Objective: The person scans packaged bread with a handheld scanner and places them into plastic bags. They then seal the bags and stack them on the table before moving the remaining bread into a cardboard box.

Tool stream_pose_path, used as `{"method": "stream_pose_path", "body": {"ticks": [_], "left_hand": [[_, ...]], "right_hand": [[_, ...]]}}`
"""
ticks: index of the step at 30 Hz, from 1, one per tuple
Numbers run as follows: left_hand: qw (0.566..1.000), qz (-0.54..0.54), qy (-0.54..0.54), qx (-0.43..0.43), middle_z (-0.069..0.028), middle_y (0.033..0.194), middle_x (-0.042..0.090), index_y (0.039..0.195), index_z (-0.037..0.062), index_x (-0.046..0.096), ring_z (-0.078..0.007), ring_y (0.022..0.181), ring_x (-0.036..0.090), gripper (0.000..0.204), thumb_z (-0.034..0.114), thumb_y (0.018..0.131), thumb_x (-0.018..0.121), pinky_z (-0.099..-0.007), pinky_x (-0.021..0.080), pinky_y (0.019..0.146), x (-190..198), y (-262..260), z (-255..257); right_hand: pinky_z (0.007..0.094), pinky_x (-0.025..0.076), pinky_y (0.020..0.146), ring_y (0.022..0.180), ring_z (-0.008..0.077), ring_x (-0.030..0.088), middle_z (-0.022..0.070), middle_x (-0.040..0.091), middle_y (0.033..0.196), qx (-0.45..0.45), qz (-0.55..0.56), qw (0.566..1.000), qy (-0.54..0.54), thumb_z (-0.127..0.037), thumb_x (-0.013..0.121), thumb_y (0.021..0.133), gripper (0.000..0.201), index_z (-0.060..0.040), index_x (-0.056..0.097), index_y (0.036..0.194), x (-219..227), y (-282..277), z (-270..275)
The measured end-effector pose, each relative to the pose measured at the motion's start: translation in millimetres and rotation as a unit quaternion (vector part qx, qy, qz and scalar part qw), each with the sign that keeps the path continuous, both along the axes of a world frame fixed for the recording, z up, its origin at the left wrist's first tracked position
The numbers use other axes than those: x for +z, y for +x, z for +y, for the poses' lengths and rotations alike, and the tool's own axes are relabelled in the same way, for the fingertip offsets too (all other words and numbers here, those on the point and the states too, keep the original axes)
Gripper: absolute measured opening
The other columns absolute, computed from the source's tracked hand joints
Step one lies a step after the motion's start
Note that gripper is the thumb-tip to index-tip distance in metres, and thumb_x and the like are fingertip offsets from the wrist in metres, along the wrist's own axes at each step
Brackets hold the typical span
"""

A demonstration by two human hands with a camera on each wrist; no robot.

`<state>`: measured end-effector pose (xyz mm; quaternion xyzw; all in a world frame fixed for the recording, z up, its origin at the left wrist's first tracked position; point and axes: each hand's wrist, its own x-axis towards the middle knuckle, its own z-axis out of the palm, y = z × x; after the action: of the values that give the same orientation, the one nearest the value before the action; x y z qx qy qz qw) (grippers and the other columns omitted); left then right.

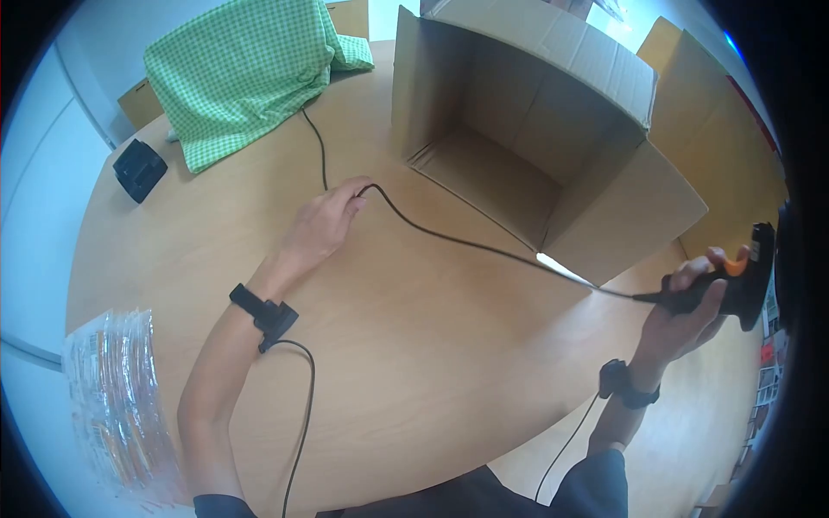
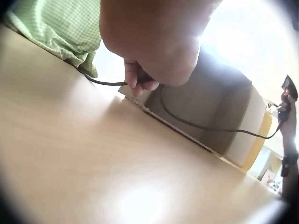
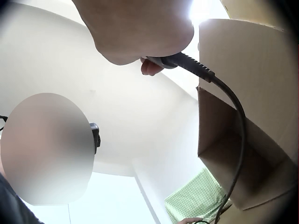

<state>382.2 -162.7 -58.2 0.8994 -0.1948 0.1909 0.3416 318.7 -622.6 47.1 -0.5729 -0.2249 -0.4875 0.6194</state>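
Note:
In the head view my right hand (image 1: 678,328) grips a black handheld barcode scanner (image 1: 760,281) with an orange trigger, held up at the right edge. Its black cable (image 1: 458,240) runs left across the table to my left hand (image 1: 324,224), whose fingers pinch it near the table's middle. Beyond that hand the cable continues up to the green checked cloth (image 1: 242,78). The left wrist view shows the cable (image 2: 205,127) passing in front of the open cardboard box (image 2: 238,112). From the right wrist, the scanner's ribbed cable end (image 3: 194,66) sticks out of my grip; the scanner head is hidden.
The open box (image 1: 630,207) lies on its side at the back right, with another cardboard piece (image 1: 725,129) behind it. A small black device (image 1: 140,171) stands at the left of the wooden table (image 1: 414,380). Clear plastic packets (image 1: 121,406) lie at the left front edge.

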Motion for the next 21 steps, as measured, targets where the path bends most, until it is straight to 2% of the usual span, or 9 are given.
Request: {"method": "stream_pose_path", "body": {"ticks": [4,7,10,12,14,15,16,19,21], "left_hand": [[0.995,0.066,-0.077,0.009,-0.0115,0.092,0.070,0.128,-0.0008,0.065,-0.0193,0.087,0.070,0.026,0.011,0.106,0.061,-0.0348,0.055,0.081,-6,-16,7],[0.980,0.146,-0.133,-0.012,-0.0057,0.097,0.072,0.124,-0.0031,0.065,-0.0144,0.093,0.069,0.024,0.013,0.107,0.062,-0.0329,0.055,0.084,-12,-25,11],[0.958,0.225,-0.176,-0.017,-0.0030,0.103,0.071,0.120,-0.0039,0.065,-0.0113,0.095,0.065,0.028,0.021,0.108,0.064,-0.0317,0.054,0.087,-11,-30,13],[0.963,0.249,-0.104,-0.003,-0.0051,0.107,0.071,0.123,-0.0032,0.065,-0.0124,0.096,0.065,0.034,0.028,0.108,0.063,-0.0320,0.054,0.087,-1,-28,16],[0.962,0.269,-0.029,0.013,-0.0073,0.111,0.070,0.126,-0.0026,0.065,-0.0135,0.097,0.065,0.041,0.035,0.109,0.063,-0.0324,0.055,0.087,13,-28,8],[0.991,0.012,0.055,0.123,-0.0113,0.114,0.070,0.128,-0.0021,0.064,-0.0182,0.104,0.065,0.044,0.037,0.109,0.062,-0.0352,0.053,0.092,22,-29,-3],[0.934,-0.245,0.131,0.225,-0.0153,0.116,0.069,0.131,-0.0015,0.064,-0.0228,0.112,0.066,0.047,0.039,0.108,0.062,-0.0380,0.052,0.097,33,-32,-15],[0.979,-0.002,-0.166,-0.119,-0.0165,0.123,0.067,0.134,-0.0006,0.062,-0.0257,0.123,0.063,0.053,0.046,0.110,0.058,-0.0402,0.050,0.104,96,-53,-71],[0.861,0.174,-0.313,-0.361,-0.0165,0.127,0.066,0.135,-0.0007,0.062,-0.0249,0.120,0.066,0.052,0.044,0.112,0.052,-0.0378,0.054,0.100,97,-55,-113]], "right_hand": [[0.0339,0.047,0.109,0.110,0.0190,0.061,0.0183,0.061,0.127,0.002,0.017,0.999,0.046,-0.031,0.058,0.111,0.053,-0.0046,0.042,0.154,36,11,12],[0.0392,0.035,0.122,0.122,0.0256,0.054,0.0167,0.053,0.130,0.266,0.074,0.958,0.081,-0.027,0.061,0.110,0.043,-0.0065,0.046,0.144,57,16,-10],[0.0363,0.050,0.104,0.106,0.0234,0.059,0.0124,0.045,0.119,0.446,0.106,0.880,0.127,-0.017,0.071,0.103,0.048,-0.0035,0.042,0.139,72,22,-14],[0.0304,0.057,0.077,0.087,0.0181,0.060,0.0113,0.043,0.109,0.670,0.096,0.720,0.153,-0.012,0.079,0.096,0.062,0.0032,0.036,0.139,74,29,-3],[0.0256,0.054,0.058,0.075,0.0142,0.058,0.0109,0.042,0.105,0.671,0.111,0.715,0.164,-0.012,0.085,0.091,0.073,0.0077,0.032,0.137,78,25,28],[0.0270,0.054,0.055,0.072,0.0164,0.058,0.0109,0.043,0.103,0.709,0.112,0.672,0.180,-0.005,0.085,0.089,0.074,0.0071,0.032,0.140,75,27,41],[0.0284,0.055,0.053,0.069,0.0187,0.059,0.0110,0.043,0.101,0.746,0.113,0.627,0.195,0.001,0.084,0.086,0.077,0.0065,0.033,0.143,71,31,55],[0.0292,0.058,0.054,0.068,0.0195,0.059,0.0103,0.045,0.103,0.807,0.115,0.554,0.171,-0.002,0.088,0.085,0.094,0.0075,0.025,0.154,62,53,95],[0.0292,0.059,0.054,0.069,0.0200,0.060,0.0100,0.045,0.103,0.825,0.106,0.524,0.184,-0.002,0.090,0.082,0.098,0.0058,0.025,0.155,60,60,120]]}}
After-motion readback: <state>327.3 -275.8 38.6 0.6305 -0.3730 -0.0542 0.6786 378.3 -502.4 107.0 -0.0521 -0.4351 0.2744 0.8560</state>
